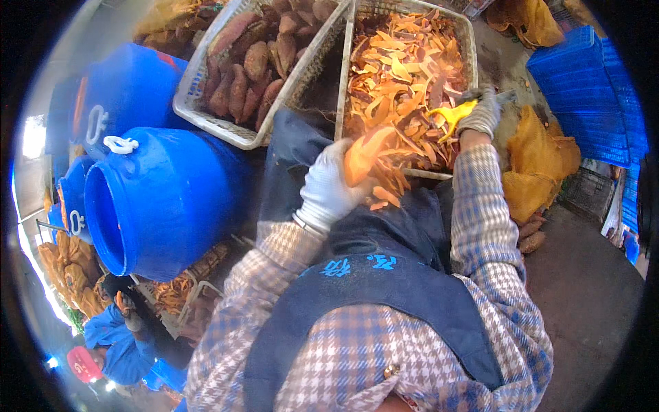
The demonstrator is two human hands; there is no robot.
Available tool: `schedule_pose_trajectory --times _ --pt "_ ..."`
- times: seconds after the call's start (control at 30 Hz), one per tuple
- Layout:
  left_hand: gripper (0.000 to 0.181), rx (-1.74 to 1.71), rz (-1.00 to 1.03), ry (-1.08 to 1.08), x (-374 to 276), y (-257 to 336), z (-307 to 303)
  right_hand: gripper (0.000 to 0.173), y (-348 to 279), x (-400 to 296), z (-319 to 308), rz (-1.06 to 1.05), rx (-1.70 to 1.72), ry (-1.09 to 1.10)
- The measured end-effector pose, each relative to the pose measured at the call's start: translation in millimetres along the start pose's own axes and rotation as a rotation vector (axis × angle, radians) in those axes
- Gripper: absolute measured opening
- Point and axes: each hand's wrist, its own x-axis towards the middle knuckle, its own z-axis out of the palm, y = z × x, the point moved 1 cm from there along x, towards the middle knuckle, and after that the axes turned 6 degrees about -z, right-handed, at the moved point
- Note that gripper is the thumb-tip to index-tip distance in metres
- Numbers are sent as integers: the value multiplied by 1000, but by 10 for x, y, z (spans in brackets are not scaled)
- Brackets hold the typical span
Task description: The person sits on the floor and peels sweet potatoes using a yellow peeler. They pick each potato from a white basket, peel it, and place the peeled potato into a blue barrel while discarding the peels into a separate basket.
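My left hand, in a pale knit glove, grips an orange-fleshed sweet potato whose visible side is peeled. Loose strips of peel hang around and below it, slightly blurred. My right hand, in a dirtier grey glove, holds a yellow peeler over the right side of a crate, apart from the sweet potato. That pale plastic crate is heaped with orange and reddish peelings. To its left, a second plastic crate carries several unpeeled sweet potatoes.
An open blue plastic barrel lies at the left beside more blue barrels. Stacked blue crates and an ochre sack stand at the right, with loose sweet potatoes on the floor. Another person works at lower left.
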Motion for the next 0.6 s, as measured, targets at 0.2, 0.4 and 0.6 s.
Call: schedule_pose_trajectory --times 0.2,0.4,0.6 --pt "86 162 -56 -53 84 121 6 18 490 -701 288 158 -150 -416" --pt "70 -304 -54 -26 -111 -56 -75 14 115 91 -53 -7 -230 6" --pt "50 -1629 -930 -481 37 -64 111 18 -137 -182 -8 -32 60 -432"
